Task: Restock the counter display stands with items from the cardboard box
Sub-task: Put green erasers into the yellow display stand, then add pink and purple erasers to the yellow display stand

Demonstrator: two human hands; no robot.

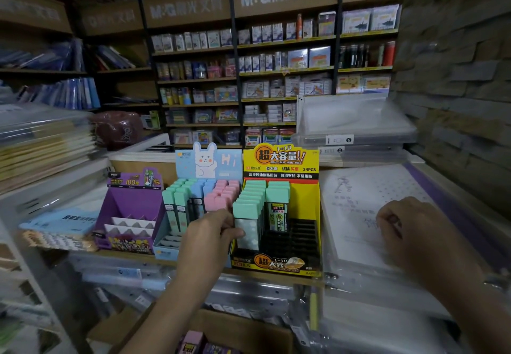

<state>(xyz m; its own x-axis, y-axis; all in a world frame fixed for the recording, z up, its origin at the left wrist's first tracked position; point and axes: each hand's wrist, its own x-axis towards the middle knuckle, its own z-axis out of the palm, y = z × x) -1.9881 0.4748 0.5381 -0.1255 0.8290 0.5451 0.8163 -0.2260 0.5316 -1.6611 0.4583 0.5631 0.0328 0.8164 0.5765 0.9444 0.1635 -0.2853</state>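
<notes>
Three display stands sit on the counter: a purple one [130, 210] at left, a blue rabbit one [206, 165] in the middle, a yellow one [304, 198] at right. My left hand [210, 240] grips a mint-capped lead case [247, 222] at the front left slot of the yellow stand. Other mint cases [276, 204] stand behind it; the black slots [296, 240] at front right hold nothing. My right hand [409, 232] rests with curled fingers on a clear-wrapped paper stack; whether it holds anything is unclear. The cardboard box [243, 331] lies below the counter edge.
Wrapped paper pads [367, 215] lie right of the stands, with clear folders [354, 127] stacked behind. Notebook piles [44, 143] crowd the left. Shelves of stationery [249, 77] fill the back wall. A stone wall [456, 77] closes the right side.
</notes>
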